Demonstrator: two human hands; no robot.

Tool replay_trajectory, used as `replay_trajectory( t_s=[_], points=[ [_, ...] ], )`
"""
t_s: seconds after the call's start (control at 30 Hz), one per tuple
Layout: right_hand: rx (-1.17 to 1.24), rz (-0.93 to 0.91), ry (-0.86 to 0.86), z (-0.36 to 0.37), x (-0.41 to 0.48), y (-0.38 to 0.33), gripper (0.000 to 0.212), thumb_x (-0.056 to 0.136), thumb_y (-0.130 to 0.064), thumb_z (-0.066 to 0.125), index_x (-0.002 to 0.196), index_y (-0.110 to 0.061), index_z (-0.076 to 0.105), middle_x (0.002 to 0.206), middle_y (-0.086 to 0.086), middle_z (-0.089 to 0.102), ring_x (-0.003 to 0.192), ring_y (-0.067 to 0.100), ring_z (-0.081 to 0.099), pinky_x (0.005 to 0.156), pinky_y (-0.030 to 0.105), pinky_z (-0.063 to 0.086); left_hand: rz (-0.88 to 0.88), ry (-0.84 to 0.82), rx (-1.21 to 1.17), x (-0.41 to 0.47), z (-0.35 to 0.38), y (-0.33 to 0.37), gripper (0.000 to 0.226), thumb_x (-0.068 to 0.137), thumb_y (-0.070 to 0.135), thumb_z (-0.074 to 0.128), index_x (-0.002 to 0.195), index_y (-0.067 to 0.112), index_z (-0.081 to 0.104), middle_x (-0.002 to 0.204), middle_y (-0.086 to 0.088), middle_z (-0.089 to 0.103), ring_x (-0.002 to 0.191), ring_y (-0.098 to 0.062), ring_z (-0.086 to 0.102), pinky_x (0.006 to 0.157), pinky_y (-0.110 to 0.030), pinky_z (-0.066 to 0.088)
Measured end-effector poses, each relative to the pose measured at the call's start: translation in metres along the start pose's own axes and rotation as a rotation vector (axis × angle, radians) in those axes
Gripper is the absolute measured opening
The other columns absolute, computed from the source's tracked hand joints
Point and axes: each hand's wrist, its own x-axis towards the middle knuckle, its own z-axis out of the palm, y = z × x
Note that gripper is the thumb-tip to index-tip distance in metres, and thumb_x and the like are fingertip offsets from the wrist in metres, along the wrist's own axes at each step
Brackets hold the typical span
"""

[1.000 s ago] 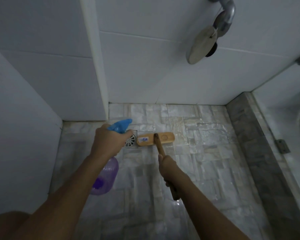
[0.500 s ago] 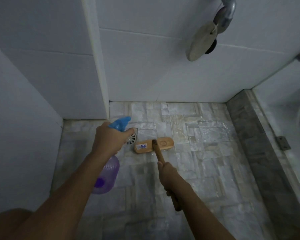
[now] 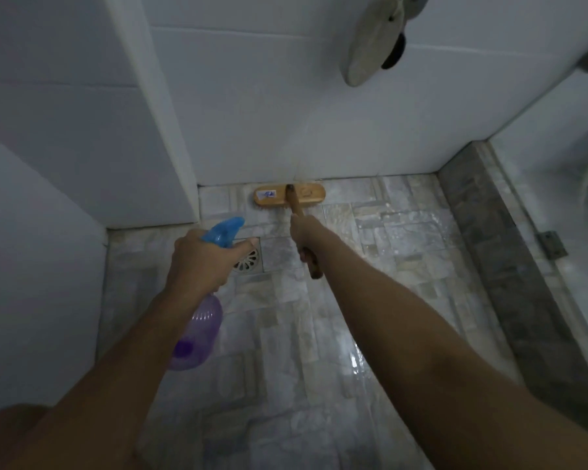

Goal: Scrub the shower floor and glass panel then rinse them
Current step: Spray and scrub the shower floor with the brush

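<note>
right hand [image 3: 302,234] grips the scrub brush [image 3: 290,196] handle, brush head against the back wall, left hand [image 3: 202,259] wrapped round the spray bottle [image 3: 197,329] beside the drain [image 3: 248,259]

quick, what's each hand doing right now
Left hand: grips the spray bottle at its neck.
Right hand: grips the handle of the brush.

- A bathroom shower stall: white tiled walls [image 3: 319,113] meet a wet stone-tile floor [image 3: 387,239].
- A round metal drain [image 3: 248,261] sits in the floor near its left edge.
- A shower head [image 3: 370,39] hangs overhead.
- A hinged glass panel [image 3: 557,157] stands on the right curb [image 3: 489,232].
</note>
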Motion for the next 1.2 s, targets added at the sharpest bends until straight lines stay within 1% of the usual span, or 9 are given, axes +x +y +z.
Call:
replay_trajectory(
  t_s=[0.1, 0.2, 0.33, 0.47, 0.6, 0.73, 0.93, 1.07, 1.2],
  points=[
    [0.011, 0.020, 0.048, 0.013, -0.023, 0.043, 0.046, 0.106, -0.050, 0.030, 0.120, -0.011, 0.049, 0.089, 0.013, 0.061, 0.066, 0.027, 0.059, 0.059, 0.038, 0.055, 0.007, -0.040, 0.032, 0.003, 0.013, 0.004, 0.054, 0.067, 0.053, 0.085, 0.098, 0.012, 0.068, 0.081, -0.008, 0.073, 0.051, -0.015, 0.060, 0.048, -0.027, 0.050],
    [0.100, 0.027, 0.061, 0.027, -0.056, 0.098, 0.045, 0.104, -0.052, 0.036, 0.116, -0.012, 0.052, 0.103, 0.017, 0.064, 0.078, 0.033, 0.066, 0.066, 0.048, 0.062, 0.050, -0.110, 0.047, 0.001, 0.037, 0.018, 0.042, 0.068, 0.050, 0.085, 0.082, 0.012, 0.073, 0.068, -0.005, 0.074, 0.041, -0.011, 0.056, 0.046, -0.025, 0.046],
    [0.284, 0.094, 0.020, 0.033, -0.109, 0.163, 0.036, 0.093, -0.045, 0.054, 0.086, -0.010, 0.060, 0.084, 0.015, 0.067, 0.065, 0.032, 0.067, 0.055, 0.045, 0.062, 0.050, -0.208, 0.101, -0.008, 0.066, 0.031, 0.036, 0.074, 0.041, 0.082, 0.080, 0.006, 0.073, 0.067, -0.010, 0.073, 0.037, -0.015, 0.051, 0.045, -0.027, 0.045],
    [0.365, 0.129, 0.006, 0.036, -0.147, 0.207, 0.037, 0.098, -0.043, 0.050, 0.100, -0.008, 0.060, 0.086, 0.011, 0.066, 0.065, 0.022, 0.064, 0.049, 0.031, 0.055, 0.063, -0.311, 0.193, -0.018, 0.097, 0.035, 0.036, 0.078, 0.042, 0.080, 0.080, 0.007, 0.071, 0.067, -0.009, 0.072, 0.041, -0.017, 0.051, 0.048, -0.029, 0.045],
    [0.322, 0.198, 0.102, 0.049, -0.165, 0.247, 0.049, 0.104, -0.055, 0.033, 0.112, -0.012, 0.055, 0.106, 0.011, 0.064, 0.090, 0.030, 0.067, 0.071, 0.047, 0.061, 0.136, -0.393, 0.267, -0.030, 0.129, 0.037, 0.032, 0.076, 0.039, 0.082, 0.080, 0.009, 0.072, 0.065, -0.008, 0.073, 0.043, -0.019, 0.054, 0.048, -0.029, 0.048],
    [0.358, 0.321, 0.198, 0.055, -0.191, 0.284, 0.054, 0.104, -0.057, 0.029, 0.110, -0.012, 0.056, 0.105, 0.010, 0.063, 0.096, 0.032, 0.066, 0.083, 0.053, 0.058, 0.178, -0.463, 0.304, -0.047, 0.159, 0.044, 0.034, 0.077, 0.037, 0.083, 0.079, 0.005, 0.071, 0.068, -0.011, 0.073, 0.043, -0.019, 0.054, 0.048, -0.029, 0.047],
    [0.517, 0.484, 0.232, 0.055, -0.222, 0.314, 0.047, 0.102, -0.062, 0.026, 0.101, -0.023, 0.053, 0.100, 0.003, 0.060, 0.089, 0.026, 0.063, 0.080, 0.053, 0.060, 0.252, -0.568, 0.344, -0.079, 0.199, 0.055, 0.033, 0.078, 0.036, 0.082, 0.081, 0.005, 0.071, 0.070, -0.010, 0.073, 0.041, -0.014, 0.054, 0.046, -0.026, 0.049],
    [0.589, 0.510, 0.245, 0.029, -0.219, 0.314, 0.040, 0.105, -0.054, 0.030, 0.100, -0.021, 0.050, 0.103, 0.006, 0.059, 0.091, 0.033, 0.065, 0.067, 0.049, 0.061, 0.290, -0.616, 0.377, -0.091, 0.216, 0.052, 0.034, 0.076, 0.038, 0.082, 0.078, 0.006, 0.071, 0.071, -0.010, 0.074, 0.041, -0.014, 0.055, 0.049, -0.028, 0.052],
    [0.513, 0.449, 0.311, -0.027, -0.176, 0.315, 0.037, 0.109, -0.040, 0.030, 0.106, -0.013, 0.054, 0.120, 0.023, 0.061, 0.101, 0.043, 0.065, 0.087, 0.054, 0.056, 0.290, -0.613, 0.388, -0.093, 0.220, 0.045, 0.034, 0.077, 0.038, 0.083, 0.082, 0.007, 0.070, 0.072, -0.010, 0.074, 0.043, -0.016, 0.055, 0.049, -0.030, 0.052]
  ],
)
